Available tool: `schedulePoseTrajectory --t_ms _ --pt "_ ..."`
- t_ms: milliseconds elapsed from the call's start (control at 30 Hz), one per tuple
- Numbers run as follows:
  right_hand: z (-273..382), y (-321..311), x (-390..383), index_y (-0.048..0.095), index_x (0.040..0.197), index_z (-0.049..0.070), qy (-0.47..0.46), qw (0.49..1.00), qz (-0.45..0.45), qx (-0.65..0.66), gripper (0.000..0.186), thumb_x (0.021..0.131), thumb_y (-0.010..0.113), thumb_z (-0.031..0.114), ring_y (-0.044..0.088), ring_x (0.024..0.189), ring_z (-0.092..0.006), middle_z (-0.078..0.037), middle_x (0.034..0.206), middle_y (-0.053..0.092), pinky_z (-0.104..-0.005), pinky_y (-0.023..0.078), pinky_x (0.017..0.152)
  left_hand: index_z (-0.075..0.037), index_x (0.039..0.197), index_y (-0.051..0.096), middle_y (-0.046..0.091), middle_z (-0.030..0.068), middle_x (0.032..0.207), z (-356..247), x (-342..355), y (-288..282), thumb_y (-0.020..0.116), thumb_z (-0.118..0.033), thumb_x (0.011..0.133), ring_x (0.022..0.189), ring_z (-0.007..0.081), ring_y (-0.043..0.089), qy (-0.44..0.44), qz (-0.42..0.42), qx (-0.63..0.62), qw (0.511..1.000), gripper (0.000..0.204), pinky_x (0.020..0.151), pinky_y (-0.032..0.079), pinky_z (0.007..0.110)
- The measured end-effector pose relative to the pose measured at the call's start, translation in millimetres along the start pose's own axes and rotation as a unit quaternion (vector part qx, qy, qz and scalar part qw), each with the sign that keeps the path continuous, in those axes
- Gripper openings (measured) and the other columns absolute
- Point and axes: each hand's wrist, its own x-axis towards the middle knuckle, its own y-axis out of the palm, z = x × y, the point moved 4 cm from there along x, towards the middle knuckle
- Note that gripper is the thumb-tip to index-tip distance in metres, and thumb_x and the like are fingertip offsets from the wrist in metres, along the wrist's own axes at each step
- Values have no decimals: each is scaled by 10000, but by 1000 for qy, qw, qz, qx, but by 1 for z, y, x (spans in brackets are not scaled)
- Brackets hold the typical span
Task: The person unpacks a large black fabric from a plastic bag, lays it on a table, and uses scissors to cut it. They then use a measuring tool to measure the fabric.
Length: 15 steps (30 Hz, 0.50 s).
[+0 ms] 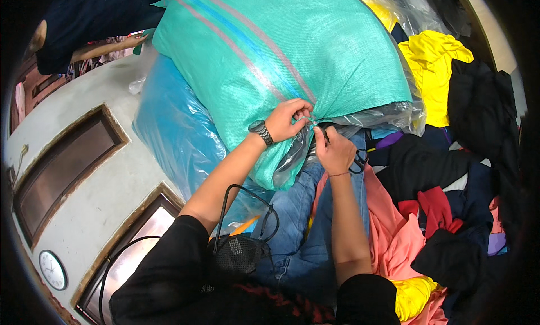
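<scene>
A large green woven sack [337, 49] with pink and blue stripes lies in front of me, its gathered mouth toward me. Wearing a dark watch, my left hand [288, 119] is closed on a thin green tie [314, 122] at the sack's mouth. Just right of it, my right hand [336, 150] is also closed, its thumb and fingers close to the tie. Black looped handles [359, 160], apparently of scissors, stick out beside that palm; the blades are mostly hidden. Clear plastic lining [388, 115] shows under the sack's edge.
A blue plastic bag [174, 122] bulges left of the sack. Black, red and navy garments, salmon cloth [388, 229] and yellow cloth [430, 72] are heaped at right. A black cable [228, 198] loops near my left arm. Another person's hand [135, 41] is at upper left.
</scene>
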Motion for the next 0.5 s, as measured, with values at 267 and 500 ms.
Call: schedulePoseTrajectory --t_ms 267,500 --pt "-24 14 -12 622 761 75 162 980 118 10 498 1010 556 501 682 703 -465 -207 707 690 -572 507 641 -106 1094 708 590 102 993 -20 -7 14 729 -92 878 880 310 635 70 31 143 987 218 738 518 390" --pt "-55 4 -9 723 875 42 272 955 116 31 519 1010 522 501 681 825 -499 -256 812 712 -592 505 744 -102 958 682 589 72 909 -40 10 44 737 -230 895 878 281 639 88 5 377 922 153 756 487 421"
